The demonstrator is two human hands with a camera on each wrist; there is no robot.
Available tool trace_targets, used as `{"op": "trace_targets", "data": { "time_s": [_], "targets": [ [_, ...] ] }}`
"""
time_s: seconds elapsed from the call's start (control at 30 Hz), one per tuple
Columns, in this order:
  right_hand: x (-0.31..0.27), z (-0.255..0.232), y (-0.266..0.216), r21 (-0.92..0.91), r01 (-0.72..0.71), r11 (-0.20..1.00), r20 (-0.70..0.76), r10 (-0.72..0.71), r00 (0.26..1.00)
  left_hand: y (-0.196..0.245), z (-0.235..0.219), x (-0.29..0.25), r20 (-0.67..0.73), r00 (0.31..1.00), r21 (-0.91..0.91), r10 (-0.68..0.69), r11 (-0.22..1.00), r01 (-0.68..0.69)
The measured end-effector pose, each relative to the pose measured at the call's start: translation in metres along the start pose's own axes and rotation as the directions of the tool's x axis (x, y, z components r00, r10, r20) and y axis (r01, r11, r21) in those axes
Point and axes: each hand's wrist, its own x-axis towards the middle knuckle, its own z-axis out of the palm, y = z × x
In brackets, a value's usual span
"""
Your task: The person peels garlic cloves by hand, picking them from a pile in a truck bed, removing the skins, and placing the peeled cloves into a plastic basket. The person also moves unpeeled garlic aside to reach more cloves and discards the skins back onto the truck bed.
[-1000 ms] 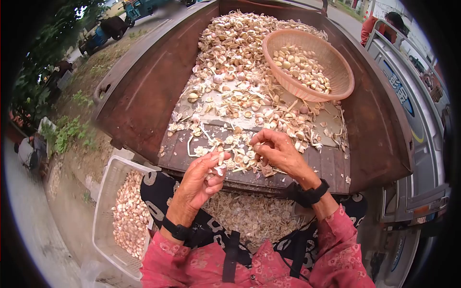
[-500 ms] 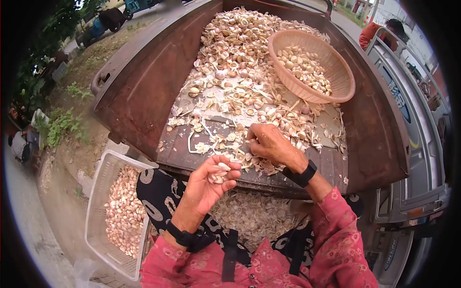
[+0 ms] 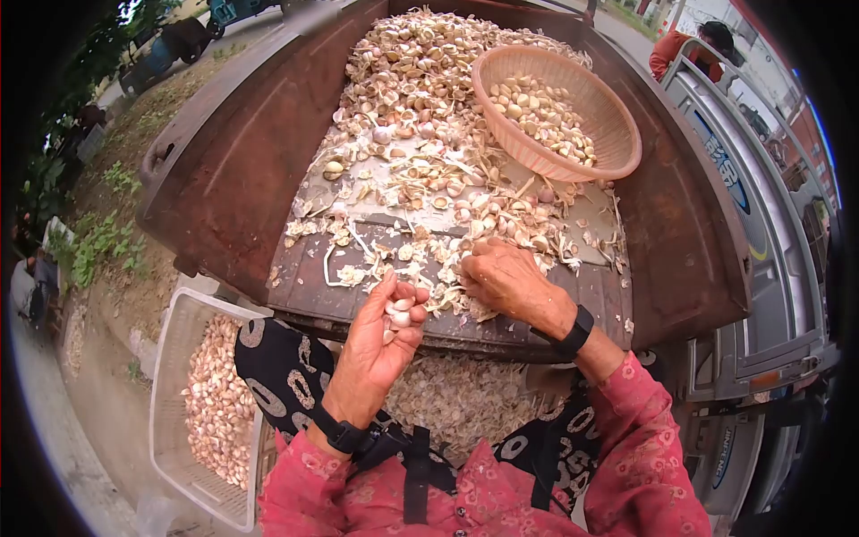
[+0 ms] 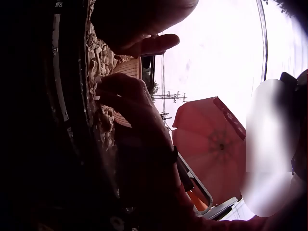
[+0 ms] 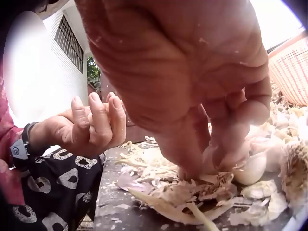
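Several peeled-looking garlic cloves [image 3: 400,313] lie in my left hand [image 3: 380,336], whose fingers curl up around them, palm upward, just off the front edge of the truck bed. My right hand [image 3: 514,282] reaches down to the heap of garlic and dry skins at that edge. In the right wrist view its thumb and fingers [image 5: 231,144] bend close together among the garlic skins [image 5: 178,195], beside a pale clove [image 5: 252,169]. I cannot tell whether they pinch a clove. The left wrist view is dark and hides the cloves in my left palm.
A pink plastic basket [image 3: 617,161] of cloves stands on the bed at the back right, beside a large pile of garlic [image 3: 420,63]. Rusty side walls [image 3: 224,170] bound the bed. A white crate [image 3: 161,421] of cloves sits at lower left. Skins [image 3: 474,398] lie below the edge.
My left hand has turned palm up, showing several cloves in it, and its fingers have curled in further since half a second ago. The right hand has stayed down at the skins.
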Motion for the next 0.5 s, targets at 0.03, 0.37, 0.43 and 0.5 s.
{"op": "trace_targets", "data": {
  "time_s": [0.03, 0.37, 0.43, 0.5],
  "targets": [
    [0.000, 0.003, -0.001, -0.024, 0.016, 1.000, -0.065, -0.017, 0.998, -0.001, 0.004, -0.004, -0.093, 0.995, 0.079, 0.047, 0.996, -0.039],
    [0.003, -0.028, 0.006, 0.517, -0.126, 0.847, -0.047, 0.175, 0.984, -0.012, 0.014, -0.005, -0.172, 0.975, 0.391, 0.139, 0.918, -0.061],
    [0.003, -0.049, -0.011, 0.508, -0.141, 0.850, -0.071, 0.205, 0.976, -0.017, 0.022, 0.001, -0.176, 0.977, 0.362, 0.116, 0.931, -0.045],
    [0.004, -0.061, -0.024, 0.714, -0.031, 0.699, -0.066, 0.112, 0.992, -0.018, 0.026, 0.007, -0.183, 0.979, 0.333, 0.095, 0.943, -0.030]
  ]
}}
